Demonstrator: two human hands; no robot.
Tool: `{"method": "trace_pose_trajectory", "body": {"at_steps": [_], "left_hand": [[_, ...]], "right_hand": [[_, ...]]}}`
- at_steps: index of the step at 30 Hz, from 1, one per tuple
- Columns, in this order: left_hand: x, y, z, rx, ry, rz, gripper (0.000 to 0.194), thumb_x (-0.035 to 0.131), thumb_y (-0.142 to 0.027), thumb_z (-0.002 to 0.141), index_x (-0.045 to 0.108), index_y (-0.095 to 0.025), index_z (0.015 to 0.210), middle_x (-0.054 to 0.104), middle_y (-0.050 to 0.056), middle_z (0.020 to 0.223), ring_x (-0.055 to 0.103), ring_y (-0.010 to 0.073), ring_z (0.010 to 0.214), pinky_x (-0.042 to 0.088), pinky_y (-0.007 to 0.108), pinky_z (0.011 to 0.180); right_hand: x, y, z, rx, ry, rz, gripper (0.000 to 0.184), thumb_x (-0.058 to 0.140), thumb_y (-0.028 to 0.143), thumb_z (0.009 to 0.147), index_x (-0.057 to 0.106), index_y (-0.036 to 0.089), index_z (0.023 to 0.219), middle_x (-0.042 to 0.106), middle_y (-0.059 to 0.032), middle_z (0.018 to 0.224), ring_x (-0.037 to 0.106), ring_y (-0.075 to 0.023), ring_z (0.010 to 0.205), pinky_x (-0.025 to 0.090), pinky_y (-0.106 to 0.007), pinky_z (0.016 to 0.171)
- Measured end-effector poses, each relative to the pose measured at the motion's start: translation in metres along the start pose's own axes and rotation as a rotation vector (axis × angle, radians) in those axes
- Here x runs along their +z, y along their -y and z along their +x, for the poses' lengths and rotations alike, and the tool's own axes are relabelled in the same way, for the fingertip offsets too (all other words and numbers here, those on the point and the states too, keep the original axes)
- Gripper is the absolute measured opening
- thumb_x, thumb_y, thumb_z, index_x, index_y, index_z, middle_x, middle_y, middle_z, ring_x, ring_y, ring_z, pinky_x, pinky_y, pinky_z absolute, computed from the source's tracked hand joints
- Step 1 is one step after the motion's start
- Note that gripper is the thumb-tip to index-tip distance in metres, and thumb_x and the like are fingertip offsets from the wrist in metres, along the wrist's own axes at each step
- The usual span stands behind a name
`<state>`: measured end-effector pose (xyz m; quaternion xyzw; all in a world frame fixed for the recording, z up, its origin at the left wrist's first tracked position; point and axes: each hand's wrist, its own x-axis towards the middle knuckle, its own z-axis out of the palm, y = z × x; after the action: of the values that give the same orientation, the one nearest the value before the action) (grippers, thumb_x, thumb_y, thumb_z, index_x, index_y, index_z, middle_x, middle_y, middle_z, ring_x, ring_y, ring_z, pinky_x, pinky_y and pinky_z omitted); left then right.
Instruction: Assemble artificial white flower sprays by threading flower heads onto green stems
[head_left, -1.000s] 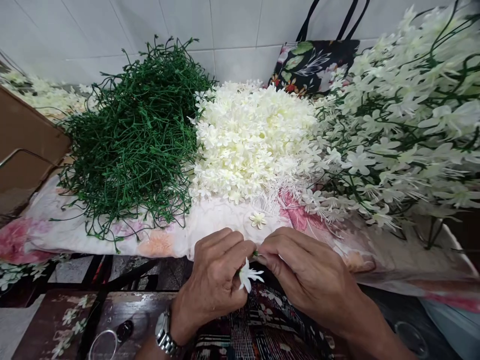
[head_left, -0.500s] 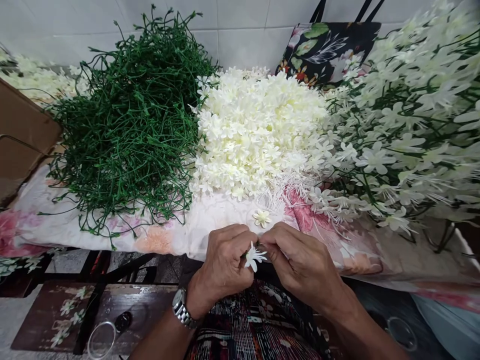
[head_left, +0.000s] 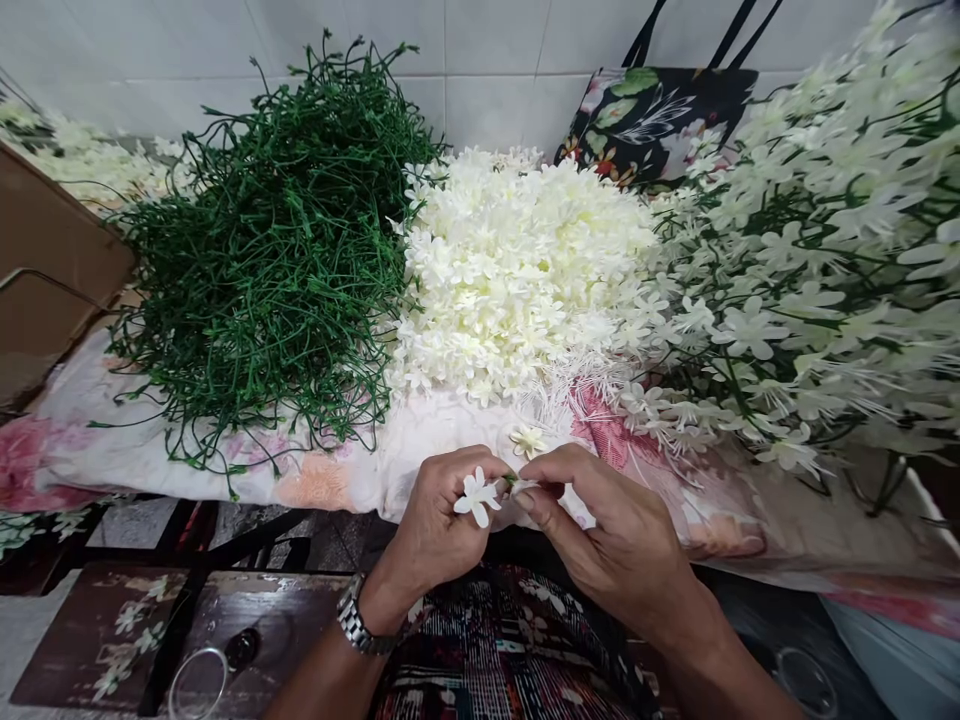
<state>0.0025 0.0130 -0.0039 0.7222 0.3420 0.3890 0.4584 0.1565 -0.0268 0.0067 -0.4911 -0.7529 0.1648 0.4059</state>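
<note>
My left hand (head_left: 444,530) is closed round a green artificial flower stem, most of it hidden in the fist. A white artificial flower (head_left: 477,497) sticks out between its thumb and fingers. My right hand (head_left: 600,515) is closed in a pinch on a small white piece (head_left: 523,487) at a green stem tip (head_left: 511,478) by my left fingertips; whether it is a stamen tuft is too small to tell. Just beyond the fingers, a single cream blossom (head_left: 527,440) lies on the flowered cloth (head_left: 420,430).
A tangled heap of green stems (head_left: 277,270) stands at left, with a pile of white blossoms (head_left: 517,280) at centre. Thin white stamens (head_left: 555,388) lie at its front edge. Assembled white flower sprays (head_left: 795,290) fill the right. A cardboard box (head_left: 52,270) and a floral black bag (head_left: 652,125) flank the piles.
The white flower in my left hand has turned to face me and moved slightly left. A small white piece now shows at my right fingertips. The view has shifted slightly.
</note>
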Motion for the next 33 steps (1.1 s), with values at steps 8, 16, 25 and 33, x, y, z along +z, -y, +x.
{"method": "trace_pose_trajectory", "body": {"at_steps": [8,16,25,33], "left_hand": [[0.001,0.002,-0.003,0.149,0.025,0.15,0.018,0.043,-0.008,0.077,0.053,-0.016,0.064,0.043,-0.003,0.053,0.041,0.0096,0.049,0.03,0.021,0.046],[0.005,0.004,-0.006,0.229,0.028,0.434,0.016,0.04,-0.003,0.057,0.043,-0.018,0.057,0.032,-0.004,0.052,0.032,0.011,0.049,0.021,0.026,0.046],[0.005,0.006,-0.008,0.23,0.068,0.411,0.018,0.038,-0.003,0.051,0.036,-0.019,0.057,0.029,-0.004,0.053,0.03,0.0108,0.049,0.018,0.027,0.047],[0.005,0.006,-0.006,0.209,0.064,0.353,0.021,0.037,-0.004,0.05,0.027,-0.021,0.057,0.027,-0.005,0.052,0.028,0.0105,0.048,0.018,0.027,0.047]], "right_hand": [[-0.006,0.001,0.0,-0.021,0.064,0.018,0.012,0.048,0.006,0.086,0.055,0.014,0.08,0.056,-0.0006,0.069,0.053,-0.0077,0.064,0.043,-0.018,0.059],[-0.011,0.001,0.001,-0.068,0.196,-0.149,0.022,0.039,0.003,0.086,0.053,0.015,0.075,0.054,-0.0022,0.067,0.049,-0.0109,0.06,0.04,-0.023,0.054],[-0.016,0.0,0.006,-0.095,0.275,-0.159,0.021,0.039,0.008,0.089,0.053,0.015,0.075,0.053,-0.0015,0.064,0.048,-0.0108,0.058,0.038,-0.023,0.053],[-0.008,-0.002,0.005,-0.084,0.202,-0.084,0.019,0.041,0.006,0.088,0.049,0.017,0.075,0.051,0.0004,0.064,0.048,-0.009,0.059,0.039,-0.02,0.054]]}}
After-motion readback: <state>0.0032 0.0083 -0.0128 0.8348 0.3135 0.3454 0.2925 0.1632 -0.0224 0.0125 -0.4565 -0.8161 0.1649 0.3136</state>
